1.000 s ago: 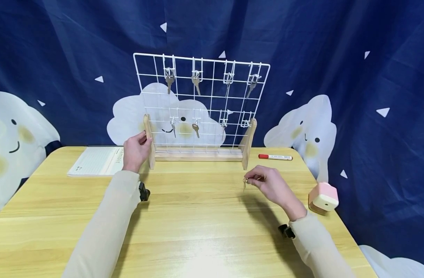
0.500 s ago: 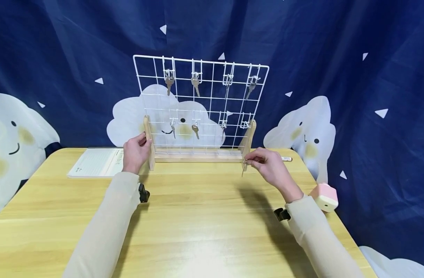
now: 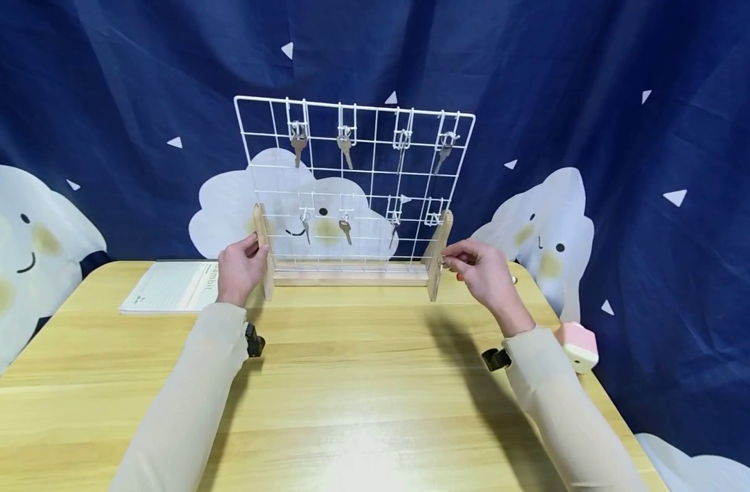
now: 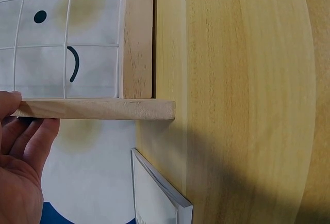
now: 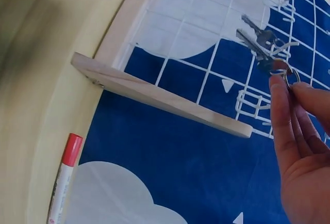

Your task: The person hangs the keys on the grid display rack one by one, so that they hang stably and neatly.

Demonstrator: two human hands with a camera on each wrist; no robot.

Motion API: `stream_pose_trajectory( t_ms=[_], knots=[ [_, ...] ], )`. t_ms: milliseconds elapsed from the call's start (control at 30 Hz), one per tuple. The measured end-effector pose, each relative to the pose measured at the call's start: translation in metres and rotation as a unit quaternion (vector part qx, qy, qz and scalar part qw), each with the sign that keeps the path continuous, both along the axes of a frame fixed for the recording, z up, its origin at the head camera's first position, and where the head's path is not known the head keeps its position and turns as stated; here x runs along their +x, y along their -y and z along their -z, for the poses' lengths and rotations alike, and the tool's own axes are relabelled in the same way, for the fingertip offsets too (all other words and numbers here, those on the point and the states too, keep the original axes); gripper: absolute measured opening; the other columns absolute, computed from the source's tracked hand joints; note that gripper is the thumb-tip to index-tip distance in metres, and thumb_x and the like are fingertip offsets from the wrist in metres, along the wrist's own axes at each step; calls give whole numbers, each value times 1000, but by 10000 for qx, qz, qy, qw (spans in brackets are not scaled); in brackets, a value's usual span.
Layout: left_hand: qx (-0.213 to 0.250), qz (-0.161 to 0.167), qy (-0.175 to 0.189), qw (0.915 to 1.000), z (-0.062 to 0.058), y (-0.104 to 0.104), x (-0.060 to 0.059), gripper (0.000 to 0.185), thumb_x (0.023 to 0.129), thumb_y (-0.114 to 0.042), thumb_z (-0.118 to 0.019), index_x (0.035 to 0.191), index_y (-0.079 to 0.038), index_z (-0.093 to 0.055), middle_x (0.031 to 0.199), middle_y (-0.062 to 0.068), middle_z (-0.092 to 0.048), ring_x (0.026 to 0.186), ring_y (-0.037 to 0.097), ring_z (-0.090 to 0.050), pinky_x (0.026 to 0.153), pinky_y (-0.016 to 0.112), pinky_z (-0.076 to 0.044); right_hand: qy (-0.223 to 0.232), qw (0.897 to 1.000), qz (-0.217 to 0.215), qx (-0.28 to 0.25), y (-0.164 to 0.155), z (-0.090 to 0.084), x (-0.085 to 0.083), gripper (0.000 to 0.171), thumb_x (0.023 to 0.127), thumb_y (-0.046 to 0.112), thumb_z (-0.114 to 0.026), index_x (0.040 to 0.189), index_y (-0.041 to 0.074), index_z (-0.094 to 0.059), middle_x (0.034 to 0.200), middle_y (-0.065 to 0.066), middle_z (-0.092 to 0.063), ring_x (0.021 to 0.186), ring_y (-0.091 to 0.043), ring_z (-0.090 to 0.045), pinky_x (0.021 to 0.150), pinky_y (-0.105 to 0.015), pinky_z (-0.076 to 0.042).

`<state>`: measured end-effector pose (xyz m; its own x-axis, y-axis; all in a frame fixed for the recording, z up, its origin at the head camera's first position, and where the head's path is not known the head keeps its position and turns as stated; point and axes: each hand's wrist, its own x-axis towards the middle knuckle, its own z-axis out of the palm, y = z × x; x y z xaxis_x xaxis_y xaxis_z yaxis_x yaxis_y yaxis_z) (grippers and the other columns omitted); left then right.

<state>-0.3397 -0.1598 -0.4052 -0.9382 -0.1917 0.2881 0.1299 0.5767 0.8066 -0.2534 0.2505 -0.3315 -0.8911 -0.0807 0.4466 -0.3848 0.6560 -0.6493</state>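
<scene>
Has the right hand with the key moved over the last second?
Yes. The right hand, pinching the key by its ring, has risen from the table and gone back to the rack's right wooden post.

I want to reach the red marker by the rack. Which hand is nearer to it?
Right. The right hand hovers just in front of the red marker; the left hand grips the rack's far post.
</scene>
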Motion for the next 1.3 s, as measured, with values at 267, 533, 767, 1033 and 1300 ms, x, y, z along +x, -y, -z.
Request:
stream_pose_trajectory(
  t_ms=[267,533,767,1033,1300],
  knots=[
    [13,38,42,10000,-1,0,0,44,99,-17,-59,141,-4,-51,129,22,-59,120,32,-57,100,39,-47,19,9995,293,73,-1,-12,-13,9,90,0,-70,98,1,-74,90,-9,-69,76,-20,-65,60,-19,-51],
    [-14,26,-5,10000,0,-1,0,44,99,-17,-60,140,-3,-52,127,22,-60,119,33,-58,101,40,-47,-47,9993,364,-119,-1,-21,-24,9,90,1,-70,98,1,-74,90,-10,-70,74,-21,-67,60,-20,-53],
    [-12,15,-39,10000,1,0,-1,43,99,-17,-60,139,-3,-53,127,21,-60,119,32,-58,100,39,-48,29,9982,378,-458,2,-25,-29,9,91,1,-69,99,0,-73,92,-11,-70,75,-20,-68,67,-23,-57],
    [15,48,-57,10000,-1,0,0,43,98,-15,-59,139,-2,-53,126,22,-60,117,32,-59,98,39,-49,76,9975,554,-429,3,-29,-38,9,93,4,-67,99,2,-73,93,-11,-71,76,-22,-67,69,-24,-57],
    [33,55,-26,10000,1,0,-1,44,99,-16,-60,140,-4,-51,127,21,-60,118,32,-58,98,39,-49,124,9966,710,-394,4,-25,-49,9,92,2,-67,98,2,-74,92,-12,-70,76,-19,-65,68,-22,-54]
  ],
)
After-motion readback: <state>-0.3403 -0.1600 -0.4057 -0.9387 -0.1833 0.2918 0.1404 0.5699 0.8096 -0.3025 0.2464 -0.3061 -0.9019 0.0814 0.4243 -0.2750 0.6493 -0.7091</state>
